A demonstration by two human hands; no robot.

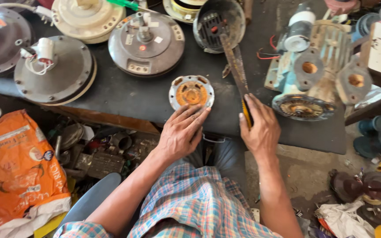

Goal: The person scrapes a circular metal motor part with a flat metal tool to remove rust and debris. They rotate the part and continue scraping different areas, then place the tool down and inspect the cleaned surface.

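Resting on a dark tabletop (133, 94), two bare hands flank a small round metal plate with a rust-orange centre (191, 92).

Left hand (182, 132) lies flat, fingers open — its fingertips touch the plate's near rim, gripping nothing. Right hand (258, 128) closes its grip on the yellow handle of a long, rusty flat saw blade (236, 66) — the blade angles away toward a grey motor housing (219, 20).

Four fan motor housings (146, 44); two hands (181, 132).
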